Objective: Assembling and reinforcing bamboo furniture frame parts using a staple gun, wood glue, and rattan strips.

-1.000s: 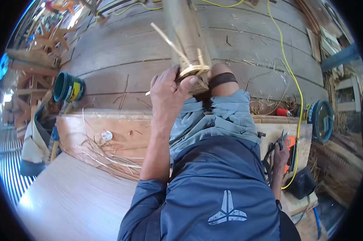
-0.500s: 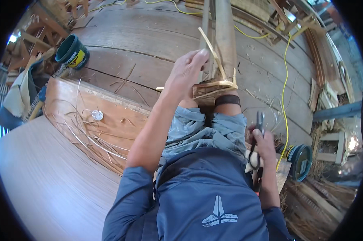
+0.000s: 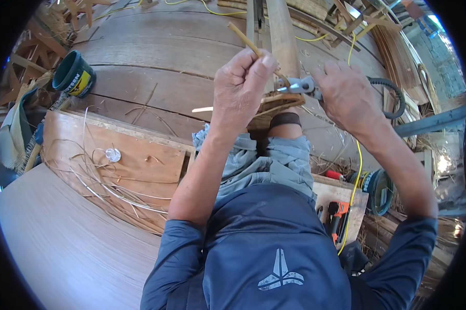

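My left hand [image 3: 240, 85] is closed on a thin tan rattan strip [image 3: 241, 36], whose upper end sticks out past my fingers. The strip's lower part curves down toward a small wooden frame [image 3: 282, 102] lying across my knees. In my right hand [image 3: 346, 95] is a pair of shears [image 3: 300, 85] with grey metal jaws and a black looped handle [image 3: 395, 95]. The jaw tips are at the strip's lower part, just above the frame; whether they touch it I cannot tell. A pale strip end [image 3: 202, 109] pokes out left of my left wrist.
On my left, a wooden board [image 3: 135, 155] carries loose strips and a small clear round object [image 3: 112, 154]. Dark green buckets stand at the far left [image 3: 74, 74] and right [image 3: 380, 194]. An orange-black power tool [image 3: 337, 217] lies by my right hip. A yellow cord [image 3: 359, 160] crosses the floor.
My right hand has brought the shears up from beside my right thigh to the strip. The orange-black tool has come into fuller view. My left hand keeps hold of the strip.
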`<state>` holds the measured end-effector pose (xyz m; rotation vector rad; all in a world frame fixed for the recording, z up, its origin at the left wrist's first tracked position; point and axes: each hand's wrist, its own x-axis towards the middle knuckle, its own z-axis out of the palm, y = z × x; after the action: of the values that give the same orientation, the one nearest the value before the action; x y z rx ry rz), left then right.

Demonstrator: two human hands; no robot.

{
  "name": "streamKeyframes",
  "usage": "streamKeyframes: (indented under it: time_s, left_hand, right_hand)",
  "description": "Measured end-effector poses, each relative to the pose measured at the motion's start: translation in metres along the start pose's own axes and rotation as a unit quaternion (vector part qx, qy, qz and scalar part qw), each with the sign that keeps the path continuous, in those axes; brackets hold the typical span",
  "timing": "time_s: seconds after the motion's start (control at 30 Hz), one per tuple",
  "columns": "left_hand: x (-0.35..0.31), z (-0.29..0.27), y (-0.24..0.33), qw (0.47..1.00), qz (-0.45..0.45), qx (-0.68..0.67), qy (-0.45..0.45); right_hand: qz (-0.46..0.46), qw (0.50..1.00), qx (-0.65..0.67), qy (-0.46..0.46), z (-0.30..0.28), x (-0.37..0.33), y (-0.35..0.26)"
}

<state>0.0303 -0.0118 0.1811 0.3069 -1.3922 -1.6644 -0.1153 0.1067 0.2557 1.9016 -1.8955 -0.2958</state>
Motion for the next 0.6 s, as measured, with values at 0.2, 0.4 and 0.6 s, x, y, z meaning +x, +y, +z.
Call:
streamKeyframes:
  time_s: [0.2, 0.4, 0.6]
  left_hand:
    - [0.018, -0.013, -0.011, 0.977, 0.052, 0.185, 0.094]
    - [-0.011, -0.058, -0.033, 0.926, -0.086, 0.367, -0.018]
    - [-0.013, -0.058, -0.023, 0.911, -0.045, 0.4, -0.086]
  right_hand:
    - [0.023, 0.994, 0.046, -0.094, -0.013, -0.004, -0.007]
    - [0.338, 0.572, 0.663, -0.345, 0.003, -0.041, -0.057]
    - [0.309, 0.475, 0.773, -0.286, 0.045, -0.041, -0.084]
